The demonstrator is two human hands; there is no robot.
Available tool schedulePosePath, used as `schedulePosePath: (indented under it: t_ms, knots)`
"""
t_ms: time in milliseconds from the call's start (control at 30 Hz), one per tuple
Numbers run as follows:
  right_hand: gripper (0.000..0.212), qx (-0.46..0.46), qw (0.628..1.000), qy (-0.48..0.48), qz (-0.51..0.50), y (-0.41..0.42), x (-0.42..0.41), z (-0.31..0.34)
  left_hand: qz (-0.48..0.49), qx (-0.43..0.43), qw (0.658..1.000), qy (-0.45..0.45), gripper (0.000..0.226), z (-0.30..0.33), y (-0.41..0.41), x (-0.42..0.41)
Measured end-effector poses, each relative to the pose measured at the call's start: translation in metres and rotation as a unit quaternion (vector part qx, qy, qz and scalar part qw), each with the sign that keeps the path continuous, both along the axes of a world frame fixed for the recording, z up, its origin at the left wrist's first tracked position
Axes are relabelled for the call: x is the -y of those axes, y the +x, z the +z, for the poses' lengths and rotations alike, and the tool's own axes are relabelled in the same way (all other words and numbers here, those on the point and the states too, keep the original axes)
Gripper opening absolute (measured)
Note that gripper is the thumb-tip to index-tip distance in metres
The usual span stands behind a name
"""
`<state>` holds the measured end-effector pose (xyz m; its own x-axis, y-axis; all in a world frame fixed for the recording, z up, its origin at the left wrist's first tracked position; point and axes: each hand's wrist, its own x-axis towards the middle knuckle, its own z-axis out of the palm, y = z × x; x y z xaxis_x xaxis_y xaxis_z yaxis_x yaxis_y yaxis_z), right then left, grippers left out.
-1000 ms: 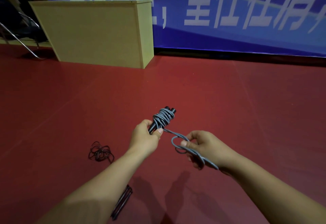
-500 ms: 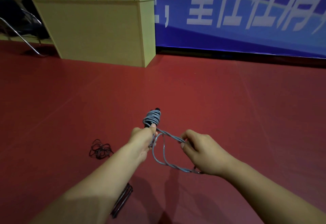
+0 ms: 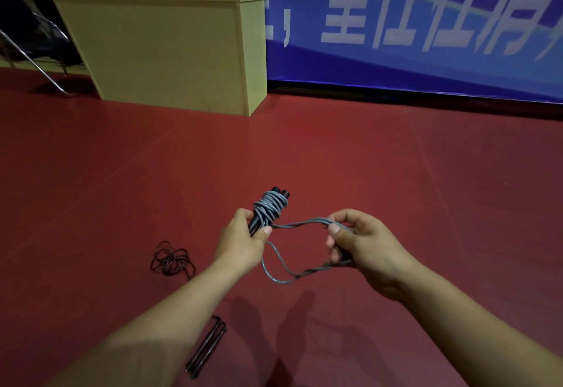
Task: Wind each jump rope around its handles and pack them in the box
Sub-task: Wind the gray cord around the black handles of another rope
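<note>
Both hands clenched: left hand (image 3: 240,242) around black handles (image 3: 264,213), right hand (image 3: 364,243) around slack grey cord (image 3: 275,261).

head-worn view, facing down-forward, hands (image 3: 301,246) near

This place looks like an indoor sports hall or activity room. The smooth dark red floor (image 3: 396,173) has the look of a sports mat, with thin seams running across it. Along the far wall hangs a big blue banner with large white Chinese characters (image 3: 426,21). A plain light yellow wooden box-shaped cabinet (image 3: 164,51) stands on the floor before the banner. At the far left, the bent metal legs of a chair (image 3: 36,51) are visible. A loose dark jump rope with black handles (image 3: 173,260) lies on the floor.
</note>
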<state>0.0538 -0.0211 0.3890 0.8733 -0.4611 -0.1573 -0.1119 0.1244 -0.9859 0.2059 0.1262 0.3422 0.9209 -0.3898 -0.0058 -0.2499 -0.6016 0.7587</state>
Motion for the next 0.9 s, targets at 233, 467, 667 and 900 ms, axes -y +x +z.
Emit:
schedulePosePath:
  t_ms: [233, 467, 667, 900]
  knots:
    - [0.017, -0.003, 0.945, -0.327, 0.022, -0.003, 0.016, -0.003, -0.106, 0.075, 0.985, 0.117, 0.024, -0.004, -0.005, -0.003]
    - [0.023, 0.082, 0.791, -0.606, -0.004, -0.001, 0.031, -0.01, -0.355, 0.08, 0.912, 0.19, 0.031, 0.01, -0.025, -0.005]
    - [0.018, 0.025, 0.84, -0.542, -0.011, 0.005, 0.045, -0.02, -0.453, 0.004, 0.888, 0.076, 0.028, 0.029, -0.046, 0.001]
    - [0.021, -0.04, 0.925, -0.378, 0.021, 0.006, 0.057, -0.029, -0.486, -0.176, 0.854, -0.062, 0.027, 0.035, -0.045, -0.004]
